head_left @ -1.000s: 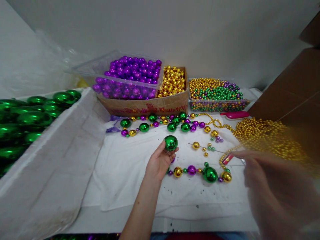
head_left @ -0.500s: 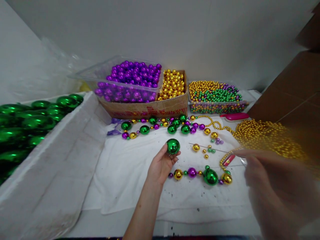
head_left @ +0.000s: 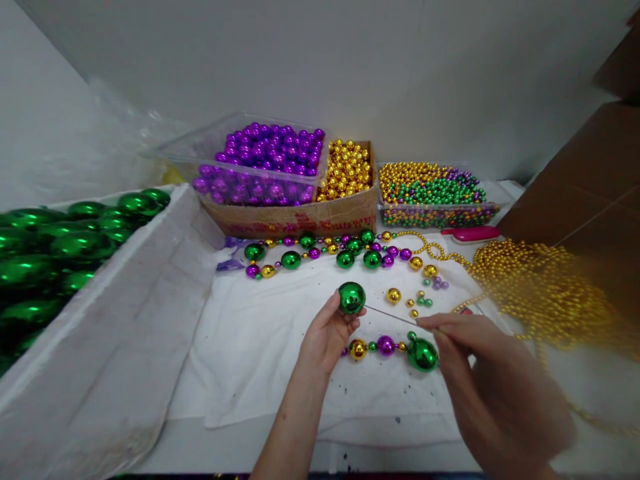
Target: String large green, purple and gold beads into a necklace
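My left hand (head_left: 327,333) is closed around a large shiny green bead (head_left: 352,298), held up above the white cloth. Between the fingertips of my right hand (head_left: 493,373), partly blurred, is a long thin needle (head_left: 393,314). Its far tip meets the right side of the green bead; whether it has entered the hole I cannot tell. Below them lies a row of strung gold, purple and green beads, with a big green bead (head_left: 423,354) near my right hand. Loose small beads (head_left: 421,301) and a gold bead (head_left: 394,296) rest just behind the needle.
A white foam box (head_left: 165,320) of large green beads stands at left. Behind are a clear tub (head_left: 170,157) of purple beads, a cardboard box (head_left: 290,219) with gold beads and a tray (head_left: 493,213) of mixed beads. Gold bead strands (head_left: 540,287) and a pink brush (head_left: 475,233) lie right.
My right hand has moved left with the needle, bringing its tip to the green bead. My left hand still holds that bead, shifted slightly right and down.
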`<action>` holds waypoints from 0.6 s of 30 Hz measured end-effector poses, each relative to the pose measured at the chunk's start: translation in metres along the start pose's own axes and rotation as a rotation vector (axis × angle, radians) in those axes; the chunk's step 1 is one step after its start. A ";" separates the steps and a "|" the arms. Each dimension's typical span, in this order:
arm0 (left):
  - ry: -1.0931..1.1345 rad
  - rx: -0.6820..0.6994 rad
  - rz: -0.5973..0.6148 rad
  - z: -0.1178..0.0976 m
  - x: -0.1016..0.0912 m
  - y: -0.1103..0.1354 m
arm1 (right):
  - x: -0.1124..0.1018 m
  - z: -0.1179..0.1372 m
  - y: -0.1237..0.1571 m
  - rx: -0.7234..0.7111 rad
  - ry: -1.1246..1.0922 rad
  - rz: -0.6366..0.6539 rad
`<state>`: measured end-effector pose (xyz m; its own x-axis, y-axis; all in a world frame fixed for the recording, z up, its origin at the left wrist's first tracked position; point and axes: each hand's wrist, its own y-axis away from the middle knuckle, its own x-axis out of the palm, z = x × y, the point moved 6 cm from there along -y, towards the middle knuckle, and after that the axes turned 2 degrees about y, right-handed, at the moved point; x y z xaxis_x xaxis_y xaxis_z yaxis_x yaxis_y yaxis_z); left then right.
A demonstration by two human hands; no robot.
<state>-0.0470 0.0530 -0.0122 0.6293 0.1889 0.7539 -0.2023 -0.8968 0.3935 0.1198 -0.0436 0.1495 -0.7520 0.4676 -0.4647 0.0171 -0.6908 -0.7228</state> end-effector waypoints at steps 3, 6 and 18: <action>-0.005 0.034 0.011 -0.010 0.000 0.001 | 0.007 0.006 -0.012 -0.030 -0.011 -0.017; -0.013 0.081 0.016 -0.025 0.003 0.003 | 0.013 0.009 -0.023 -0.047 -0.060 -0.029; -0.016 0.131 0.002 -0.031 0.005 0.005 | 0.015 0.008 -0.028 -0.033 -0.090 -0.003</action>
<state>-0.0685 0.0616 0.0096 0.6407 0.1812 0.7461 -0.1050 -0.9419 0.3190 0.1027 -0.0215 0.1661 -0.8080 0.4174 -0.4158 0.0355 -0.6700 -0.7415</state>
